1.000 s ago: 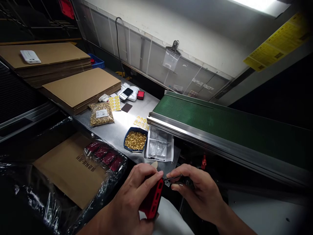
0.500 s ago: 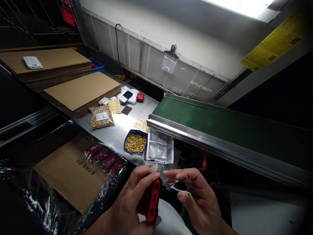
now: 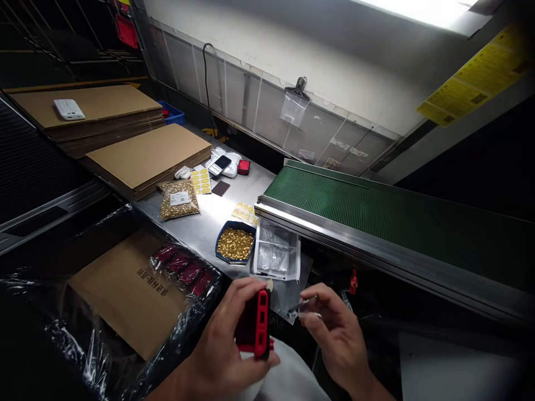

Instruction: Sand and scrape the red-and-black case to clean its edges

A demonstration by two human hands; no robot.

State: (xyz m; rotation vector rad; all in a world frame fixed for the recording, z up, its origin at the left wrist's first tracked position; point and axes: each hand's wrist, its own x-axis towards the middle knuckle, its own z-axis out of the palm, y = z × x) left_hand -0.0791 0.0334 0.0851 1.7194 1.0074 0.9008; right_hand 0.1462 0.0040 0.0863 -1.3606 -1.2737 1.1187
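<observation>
Red casing: a red-and-black casing [image 3: 257, 326] held upright low in the view, above the person's lap, its slotted red edge facing the camera.
Left hand: the left hand [image 3: 228, 340] wraps the casing, fingers [image 3: 246, 289] curled over its top, thumb below.
Right hand: the right hand [image 3: 338, 334], just beside the casing but apart from it, has its fingers [image 3: 313, 295] pinching a small clear plastic piece [image 3: 301, 308]; what it is cannot be told.
Desk: the steel desk [image 3: 209, 228] beyond carries a blue tray of gold parts [image 3: 235, 244] beside a clear blister tray [image 3: 276, 252], with a bag of gold parts [image 3: 179, 199] farther back.
Conveyor: a green belt [image 3: 376, 214] runs off to the right.
Box: a plastic-wrapped carton [image 3: 125, 295] lies at the left.
</observation>
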